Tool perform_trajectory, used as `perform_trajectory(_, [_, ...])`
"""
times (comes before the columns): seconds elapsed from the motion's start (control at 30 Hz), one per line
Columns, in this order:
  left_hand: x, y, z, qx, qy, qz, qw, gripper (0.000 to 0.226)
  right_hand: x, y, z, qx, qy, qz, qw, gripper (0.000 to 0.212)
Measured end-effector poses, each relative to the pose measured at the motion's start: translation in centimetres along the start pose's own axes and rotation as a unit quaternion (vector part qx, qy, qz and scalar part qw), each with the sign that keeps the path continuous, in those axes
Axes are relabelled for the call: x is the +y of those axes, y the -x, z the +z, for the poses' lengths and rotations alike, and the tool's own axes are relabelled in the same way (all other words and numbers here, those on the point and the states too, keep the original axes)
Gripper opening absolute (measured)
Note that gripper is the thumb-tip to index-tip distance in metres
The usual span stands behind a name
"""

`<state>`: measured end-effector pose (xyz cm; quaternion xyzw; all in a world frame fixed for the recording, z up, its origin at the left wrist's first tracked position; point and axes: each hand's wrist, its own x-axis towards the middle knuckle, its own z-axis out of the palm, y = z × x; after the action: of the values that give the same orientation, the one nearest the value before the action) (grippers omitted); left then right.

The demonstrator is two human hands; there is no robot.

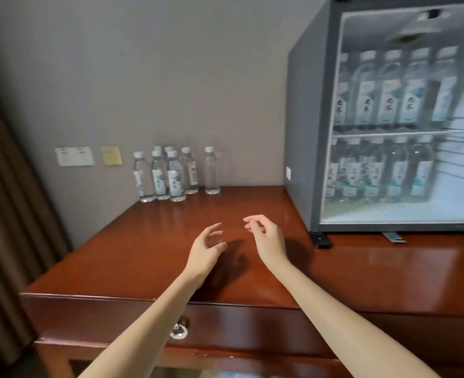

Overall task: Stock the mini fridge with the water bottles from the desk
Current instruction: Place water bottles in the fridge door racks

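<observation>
I see my left hand (207, 248) and right hand (266, 240) empty, fingers loose, over the glossy wooden desk (143, 241), with water bottles (174, 174) against the grey wall (170, 77) and the stocked mini fridge (389, 118) alongside.

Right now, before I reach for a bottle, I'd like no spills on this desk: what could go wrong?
The water bottles stand packed together by the wall, so fingers taking one may topple its neighbours. Both shelves of the mini fridge already look full along the front, so another bottle may not fit, or may knock one over. The left hand and right hand hold nothing yet.
</observation>
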<state>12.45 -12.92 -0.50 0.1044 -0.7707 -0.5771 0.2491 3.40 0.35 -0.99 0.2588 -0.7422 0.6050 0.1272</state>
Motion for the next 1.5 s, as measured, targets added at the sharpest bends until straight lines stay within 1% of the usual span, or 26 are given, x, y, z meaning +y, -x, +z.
perform_trajectory(0.13, [-0.5, 0.0, -2.1, 0.030, 0.002, -0.005, 1.000, 0.050, -0.8, -0.5, 3.7, -0.042, -0.046, 0.014, 0.998, 0.023])
perform_trajectory(0.33, [-1.3, -0.5, -4.7, 0.076, 0.014, -0.012, 0.997, 0.047, -1.3, -1.6, 7.6, -0.092, -0.078, 0.039, 0.992, 0.021])
perform_trajectory(0.43, [-1.8, -0.9, -6.0, 0.096, 0.004, -0.016, 0.995, 0.045, -1.6, -2.1, 9.0, -0.113, -0.097, 0.064, 0.987, 0.018])
perform_trajectory(0.53, [-2.3, -1.5, -6.8, 0.110, -0.003, -0.021, 0.994, 0.045, -1.6, -2.5, 9.6, -0.151, -0.110, 0.093, 0.978, 0.018])
perform_trajectory(0.63, [-2.7, -2.3, -7.2, 0.119, -0.010, -0.022, 0.993, 0.044, -1.4, -2.7, 9.5, -0.177, -0.113, 0.100, 0.973, 0.018])
perform_trajectory(0.97, [-3.4, -3.6, -7.2, 0.113, -0.033, -0.016, 0.993, 0.041, -1.2, -3.1, 10.0, -0.181, -0.102, 0.106, 0.972, 0.018])
perform_trajectory(1.23, [-3.7, -5.3, -8.0, 0.142, -0.015, -0.018, 0.990, 0.042, -1.1, -4.5, 12.2, -0.161, -0.127, 0.114, 0.972, 0.015])
perform_trajectory(1.5, [-5.0, -9.2, -9.4, 0.194, 0.005, -0.011, 0.981, 0.044, -0.4, -7.7, 16.4, -0.125, -0.144, 0.111, 0.975, 0.029])
